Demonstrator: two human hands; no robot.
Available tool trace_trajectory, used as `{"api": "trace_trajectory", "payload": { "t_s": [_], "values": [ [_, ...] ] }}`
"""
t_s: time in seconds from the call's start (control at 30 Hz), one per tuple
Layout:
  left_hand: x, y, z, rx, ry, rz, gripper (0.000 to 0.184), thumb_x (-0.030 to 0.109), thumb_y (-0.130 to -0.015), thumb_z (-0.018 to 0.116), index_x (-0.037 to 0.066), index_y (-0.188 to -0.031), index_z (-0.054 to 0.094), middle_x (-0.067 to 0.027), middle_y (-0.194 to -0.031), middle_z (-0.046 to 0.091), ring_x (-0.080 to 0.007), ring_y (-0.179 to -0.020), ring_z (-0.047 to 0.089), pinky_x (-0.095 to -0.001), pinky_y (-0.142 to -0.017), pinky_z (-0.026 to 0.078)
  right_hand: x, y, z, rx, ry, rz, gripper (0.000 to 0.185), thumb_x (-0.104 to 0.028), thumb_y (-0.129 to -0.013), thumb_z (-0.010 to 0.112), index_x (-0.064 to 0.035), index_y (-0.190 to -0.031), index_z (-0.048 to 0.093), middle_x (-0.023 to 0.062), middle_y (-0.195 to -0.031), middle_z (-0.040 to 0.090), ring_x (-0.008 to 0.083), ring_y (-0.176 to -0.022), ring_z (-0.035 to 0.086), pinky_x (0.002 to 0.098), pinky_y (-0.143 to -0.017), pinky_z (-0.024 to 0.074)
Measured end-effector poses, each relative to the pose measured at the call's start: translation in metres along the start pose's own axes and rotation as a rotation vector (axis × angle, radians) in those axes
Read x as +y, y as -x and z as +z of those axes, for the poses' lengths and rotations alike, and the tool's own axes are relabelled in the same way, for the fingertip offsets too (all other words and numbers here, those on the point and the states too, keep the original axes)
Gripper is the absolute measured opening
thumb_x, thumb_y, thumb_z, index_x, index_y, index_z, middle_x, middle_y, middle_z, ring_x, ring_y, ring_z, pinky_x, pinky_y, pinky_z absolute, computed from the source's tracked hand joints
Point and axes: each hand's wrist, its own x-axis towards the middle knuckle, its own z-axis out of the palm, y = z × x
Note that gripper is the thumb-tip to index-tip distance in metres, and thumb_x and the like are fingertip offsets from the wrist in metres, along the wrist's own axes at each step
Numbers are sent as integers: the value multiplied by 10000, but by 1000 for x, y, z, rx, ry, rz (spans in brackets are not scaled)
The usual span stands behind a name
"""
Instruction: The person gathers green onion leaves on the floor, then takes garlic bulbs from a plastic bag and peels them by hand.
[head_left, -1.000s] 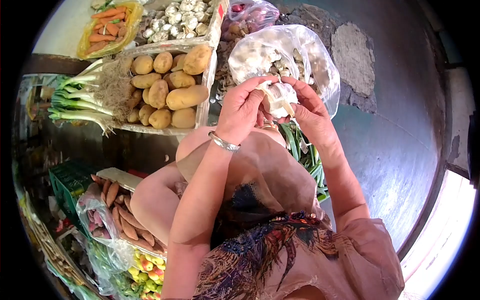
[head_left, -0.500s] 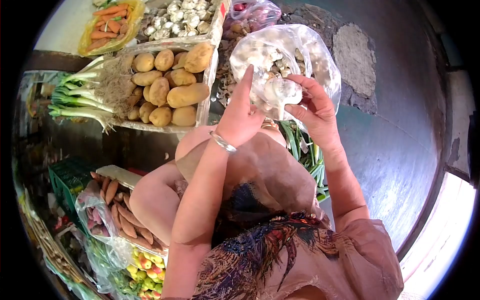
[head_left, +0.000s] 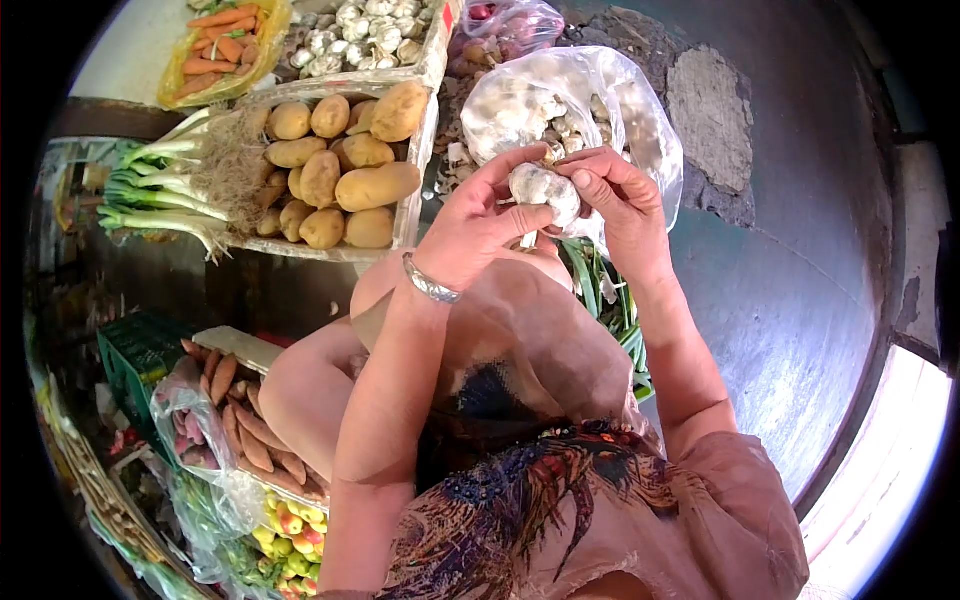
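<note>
A white garlic bulb [head_left: 545, 192] is held up between my two hands, its short stem pointing down. My left hand [head_left: 487, 215] grips it from the left, thumb across its lower side and fingers behind. The fingertips of my right hand [head_left: 618, 195] pinch at its upper right side; whether they hold a bit of skin there I cannot make out. Just beyond my hands lies a clear plastic bag [head_left: 640, 110] with several garlic bulbs inside. Loose garlic skins are scattered to the left of the bag.
A box of potatoes [head_left: 378, 188] stands on the left, with leeks [head_left: 170, 190] beside it. Behind are a crate of garlic [head_left: 365, 35] and bagged carrots [head_left: 225, 45]. Green stalks [head_left: 625, 325] lie under my right forearm. Sweet potatoes [head_left: 255, 430] and fruit [head_left: 295, 540] are at lower left.
My left hand, with its forefinger stretched out before, has closed around the garlic bulb. The bulb has turned and shifted slightly left. My right fingers have moved to its upper side.
</note>
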Motion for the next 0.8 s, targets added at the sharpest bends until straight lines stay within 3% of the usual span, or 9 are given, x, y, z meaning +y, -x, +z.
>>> {"api": "trace_trajectory", "payload": {
  "t_s": [0.3,0.37,0.43,0.47,0.5,0.57,0.63,0.73,0.8],
  "values": [
    [6,2,2,14,13,93,521,-35,-851,636,57,-1322,434,-80,-1227,537,-183,-1019,594,-344,-775,558,-6,-7,3,241,62,-74,101,-95,-944,601,-12,-920,655,-11,-739,606,52,-659,516,191,-619,428],
    [6,1,0,60,96,272,522,-70,-842,609,66,-1310,423,-83,-1230,535,-201,-1058,586,-362,-798,553,-15,-4,-7,200,154,-30,86,-68,-916,616,-25,-975,662,-11,-785,622,74,-765,550,214,-701,442],
    [7,2,-5,87,137,293,569,-91,-834,593,64,-1347,403,-95,-1235,540,-222,-1093,578,-385,-825,544,-31,-4,-7,81,812,-366,178,-29,-863,631,-40,-1037,666,-4,-868,653,97,-934,558,257,-816,430],
    [7,2,-6,80,190,319,590,-91,-833,594,61,-1365,390,-100,-1240,543,-225,-1099,579,-391,-836,539,-46,-1,-2,81,819,-324,271,2,-820,628,-55,-1081,670,13,-960,677,129,-1074,530,297,-903,391],
    [8,2,-8,72,242,346,611,-90,-832,594,59,-1383,378,-105,-1245,546,-228,-1105,579,-397,-847,534,-59,3,3,75,818,-327,271,2,-820,628,-55,-1081,670,13,-960,677,129,-1074,530,297,-903,391],
    [6,1,-13,79,241,357,662,-88,-823,611,57,-1414,350,-110,-1251,553,-230,-1105,582,-403,-862,527,-80,11,9,-54,359,-121,272,-7,-823,645,-63,-1086,687,52,-952,691,161,-991,599,291,-828,445],
    [6,2,-15,20,254,373,678,-81,-811,636,53,-1413,353,-114,-1256,553,-228,-1105,582,-396,-862,529,-102,19,11,-449,-30,3,282,-16,-815,667,-49,-1093,697,73,-904,691,165,-862,641,277,-717,489],
    [8,4,-13,22,252,378,689,-78,-801,652,45,-1412,358,-123,-1263,552,-228,-1115,578,-390,-867,529,-115,17,40,-927,-477,-175,192,49,-868,592,138,-1031,642,244,-946,673,264,-758,695,332,-617,560],
    [7,5,-11,36,238,375,688,-81,-799,652,43,-1411,362,-125,-1271,548,-229,-1124,573,-390,-873,528,-136,18,49,-998,-519,-122,205,59,-876,576,156,-1047,638,254,-957,674,278,-785,701,348,-620,563]
  ]
}}
